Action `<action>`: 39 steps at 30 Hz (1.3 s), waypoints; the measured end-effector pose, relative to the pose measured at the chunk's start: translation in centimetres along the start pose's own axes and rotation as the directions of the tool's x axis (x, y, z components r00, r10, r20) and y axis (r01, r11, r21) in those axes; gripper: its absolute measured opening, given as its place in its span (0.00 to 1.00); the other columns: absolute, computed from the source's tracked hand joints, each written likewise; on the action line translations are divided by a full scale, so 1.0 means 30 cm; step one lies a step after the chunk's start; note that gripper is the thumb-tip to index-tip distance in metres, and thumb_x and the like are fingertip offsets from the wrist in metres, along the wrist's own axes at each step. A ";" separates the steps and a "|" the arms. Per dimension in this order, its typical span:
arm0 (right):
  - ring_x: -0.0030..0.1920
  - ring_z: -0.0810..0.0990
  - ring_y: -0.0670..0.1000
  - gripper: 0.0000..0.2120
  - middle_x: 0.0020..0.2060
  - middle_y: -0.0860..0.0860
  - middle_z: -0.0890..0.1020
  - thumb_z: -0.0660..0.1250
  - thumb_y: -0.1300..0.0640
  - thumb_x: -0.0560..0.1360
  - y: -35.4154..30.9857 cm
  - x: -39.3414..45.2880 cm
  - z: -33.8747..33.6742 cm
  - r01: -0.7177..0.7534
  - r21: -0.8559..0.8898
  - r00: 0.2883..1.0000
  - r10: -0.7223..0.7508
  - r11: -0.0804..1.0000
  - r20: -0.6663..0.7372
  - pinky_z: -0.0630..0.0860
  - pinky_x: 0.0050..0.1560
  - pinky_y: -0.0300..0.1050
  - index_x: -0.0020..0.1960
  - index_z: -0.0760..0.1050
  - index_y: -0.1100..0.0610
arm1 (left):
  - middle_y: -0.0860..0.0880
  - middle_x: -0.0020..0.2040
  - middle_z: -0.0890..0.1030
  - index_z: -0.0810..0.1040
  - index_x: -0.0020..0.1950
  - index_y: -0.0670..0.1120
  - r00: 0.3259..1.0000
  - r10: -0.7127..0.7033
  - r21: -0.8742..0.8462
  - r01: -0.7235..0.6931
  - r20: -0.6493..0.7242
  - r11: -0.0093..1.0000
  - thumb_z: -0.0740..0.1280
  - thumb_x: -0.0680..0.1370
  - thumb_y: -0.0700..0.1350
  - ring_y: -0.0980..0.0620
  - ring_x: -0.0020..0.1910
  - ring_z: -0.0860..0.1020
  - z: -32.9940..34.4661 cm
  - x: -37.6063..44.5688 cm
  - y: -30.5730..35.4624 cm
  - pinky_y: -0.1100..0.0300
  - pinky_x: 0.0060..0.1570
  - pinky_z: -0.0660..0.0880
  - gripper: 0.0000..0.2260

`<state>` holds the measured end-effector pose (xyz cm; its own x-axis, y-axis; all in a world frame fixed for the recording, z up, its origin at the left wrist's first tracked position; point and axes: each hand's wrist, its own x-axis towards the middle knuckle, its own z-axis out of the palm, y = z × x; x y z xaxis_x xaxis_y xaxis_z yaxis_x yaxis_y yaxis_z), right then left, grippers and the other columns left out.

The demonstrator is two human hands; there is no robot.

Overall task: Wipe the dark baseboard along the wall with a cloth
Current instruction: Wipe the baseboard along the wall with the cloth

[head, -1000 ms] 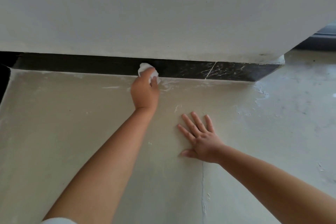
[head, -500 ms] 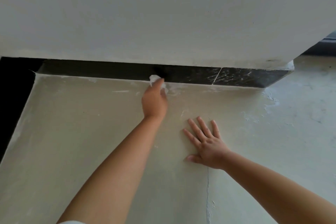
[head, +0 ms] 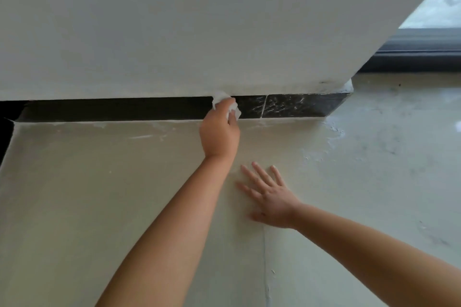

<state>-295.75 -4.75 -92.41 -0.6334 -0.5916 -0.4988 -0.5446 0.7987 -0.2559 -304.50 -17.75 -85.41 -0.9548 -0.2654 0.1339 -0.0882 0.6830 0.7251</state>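
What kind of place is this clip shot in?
Probably an indoor room, at floor level by a wall corner: a pale wall, a dark baseboard along its foot, and a smudged pale floor.

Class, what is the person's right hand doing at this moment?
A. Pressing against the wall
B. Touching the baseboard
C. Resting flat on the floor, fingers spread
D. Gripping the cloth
C: the right hand lies flat on the floor, while the left hand holds the cloth.

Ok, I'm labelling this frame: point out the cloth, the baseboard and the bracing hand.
white cloth [head: 220, 97], head view, upper crumpled edge.
dark baseboard [head: 124, 108], head view, wiped stretch.
right hand [head: 273, 198], head view, back of hand.
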 end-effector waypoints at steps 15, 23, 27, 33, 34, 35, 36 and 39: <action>0.62 0.73 0.63 0.34 0.64 0.60 0.72 0.34 0.40 0.78 0.258 -0.229 0.059 -0.300 0.000 0.929 0.292 0.954 -0.227 0.65 0.61 0.67 0.62 0.74 0.51 | 0.39 0.54 0.80 0.77 0.59 0.43 0.985 -0.174 0.078 0.175 -0.017 0.982 0.61 0.76 0.35 0.40 0.53 0.76 0.093 -0.033 0.093 0.61 0.45 0.65 0.14; 0.58 0.77 0.60 0.37 0.59 0.57 0.78 0.32 0.42 0.79 0.265 -0.244 0.089 -0.283 0.025 0.899 0.274 0.959 -0.341 0.46 0.65 0.55 0.57 0.79 0.54 | 0.38 0.53 0.80 0.78 0.59 0.44 0.986 -0.116 0.025 0.114 0.116 0.993 0.61 0.76 0.35 0.39 0.52 0.76 0.301 -0.120 0.291 0.60 0.44 0.64 0.14; 0.56 0.77 0.64 0.37 0.57 0.60 0.79 0.35 0.44 0.80 0.278 -0.259 0.099 -0.257 0.138 0.827 0.291 0.957 -0.481 0.52 0.67 0.51 0.56 0.79 0.62 | 0.38 0.55 0.80 0.76 0.61 0.44 0.972 -0.027 0.048 0.017 0.234 0.999 0.59 0.75 0.34 0.39 0.53 0.76 0.354 -0.141 0.340 0.59 0.46 0.63 0.16; 0.53 0.77 0.68 0.36 0.54 0.64 0.79 0.37 0.47 0.80 0.309 -0.275 0.111 -0.302 0.310 0.722 0.429 0.902 -0.543 0.73 0.45 0.68 0.52 0.78 0.68 | 0.35 0.52 0.80 0.78 0.59 0.43 0.979 0.021 0.042 -0.031 0.201 0.999 0.60 0.74 0.32 0.37 0.49 0.77 0.309 -0.149 0.309 0.58 0.43 0.63 0.17; 0.53 0.77 0.68 0.36 0.54 0.64 0.79 0.37 0.47 0.80 0.309 -0.274 0.111 -0.309 0.305 0.725 0.431 0.901 -0.537 0.73 0.46 0.67 0.52 0.79 0.68 | 0.36 0.51 0.80 0.78 0.59 0.44 0.989 -0.022 0.059 0.014 0.148 0.998 0.61 0.74 0.33 0.37 0.49 0.77 0.286 -0.152 0.281 0.59 0.41 0.63 0.16; 0.53 0.78 0.67 0.36 0.54 0.63 0.79 0.36 0.47 0.80 0.307 -0.270 0.110 -0.312 0.291 0.729 0.424 0.904 -0.537 0.74 0.46 0.66 0.52 0.79 0.67 | 0.36 0.49 0.80 0.78 0.59 0.44 0.993 -0.061 0.075 0.053 0.106 0.996 0.61 0.75 0.34 0.38 0.48 0.77 0.264 -0.157 0.252 0.60 0.39 0.62 0.15; 0.53 0.78 0.66 0.36 0.54 0.63 0.80 0.36 0.47 0.80 0.304 -0.266 0.112 -0.315 0.277 0.733 0.418 0.908 -0.537 0.74 0.47 0.64 0.52 0.79 0.66 | 0.36 0.48 0.80 0.77 0.59 0.44 0.993 -0.090 0.079 0.084 0.081 0.993 0.62 0.75 0.34 0.38 0.47 0.77 0.246 -0.163 0.232 0.62 0.36 0.60 0.15; 0.54 0.78 0.64 0.37 0.55 0.61 0.80 0.35 0.47 0.80 0.300 -0.265 0.111 -0.330 0.229 0.746 0.402 0.916 -0.532 0.68 0.62 0.52 0.52 0.80 0.64 | 0.36 0.49 0.80 0.77 0.60 0.45 0.993 -0.089 0.067 0.084 0.082 0.994 0.61 0.76 0.34 0.38 0.48 0.76 0.248 -0.158 0.248 0.62 0.36 0.59 0.15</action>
<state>-293.78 7.51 -93.50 -0.9834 -0.1783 -0.0344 -0.1635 0.9518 -0.2595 -302.72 -6.36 -85.68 -0.9632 -0.2685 0.0128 -0.1866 0.7024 0.6869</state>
